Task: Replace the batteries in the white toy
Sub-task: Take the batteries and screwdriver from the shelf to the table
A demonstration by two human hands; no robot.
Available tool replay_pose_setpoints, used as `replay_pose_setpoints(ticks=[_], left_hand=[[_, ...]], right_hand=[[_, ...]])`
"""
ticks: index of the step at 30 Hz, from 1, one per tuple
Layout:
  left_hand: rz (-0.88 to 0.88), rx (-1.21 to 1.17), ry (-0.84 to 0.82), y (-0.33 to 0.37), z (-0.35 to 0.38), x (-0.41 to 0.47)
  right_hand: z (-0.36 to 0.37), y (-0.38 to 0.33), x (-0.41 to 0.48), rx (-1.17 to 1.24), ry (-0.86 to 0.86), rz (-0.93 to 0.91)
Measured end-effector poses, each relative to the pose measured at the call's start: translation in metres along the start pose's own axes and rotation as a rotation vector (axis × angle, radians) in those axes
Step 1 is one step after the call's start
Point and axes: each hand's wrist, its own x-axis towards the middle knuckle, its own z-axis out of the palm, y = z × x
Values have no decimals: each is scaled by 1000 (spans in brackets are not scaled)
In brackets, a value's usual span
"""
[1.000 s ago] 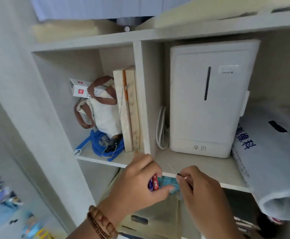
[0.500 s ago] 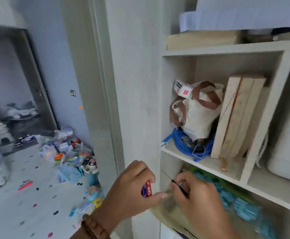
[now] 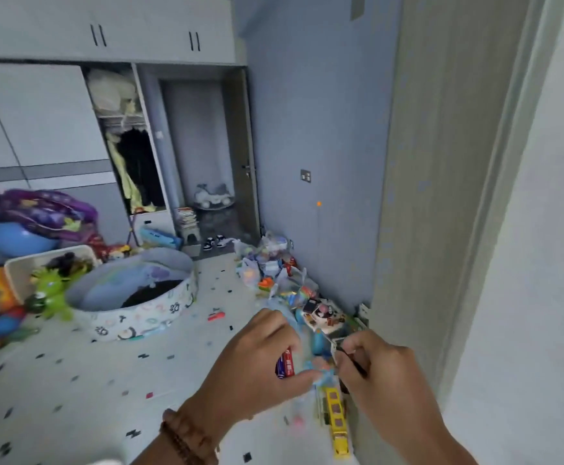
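Note:
My left hand (image 3: 260,360) is curled around red and blue batteries (image 3: 285,364), held at chest height over the floor. My right hand (image 3: 377,374) pinches a thin dark tool (image 3: 357,364), probably a small screwdriver, close beside the left hand. A bead bracelet (image 3: 186,441) sits on my left wrist. A white ride-on toy (image 3: 213,196) stands far back in the doorway. Which white toy the task means I cannot tell.
A pile of toys and bags (image 3: 284,280) lies along the blue wall (image 3: 320,129). A yellow toy bus (image 3: 336,421) is on the floor below my hands. A round fabric play bin (image 3: 133,297) and a white crate (image 3: 22,266) of toys stand at left. A wooden door frame (image 3: 418,196) rises at right.
The view has swung left from the shelf unit to the room and floor. Both hands keep their hold on the batteries and the thin tool, staying close together.

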Motion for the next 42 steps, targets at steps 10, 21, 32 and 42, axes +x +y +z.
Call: replay_pose_setpoints(ticks=[10,21,32,42], left_hand=[[-307,170,95,-198,-64,-47],[-563,396,99,-436,-100,-44],[-714,495,174,-678,-143,-56],[-833,574,221,-906,-202,-59]], right_hand=[[179,-110,125,62,-266,-207],[390,-209,307,126,-410,-447],[599,-313,452,143,-487,-544],[791,-439,583,238,-596,-571]])
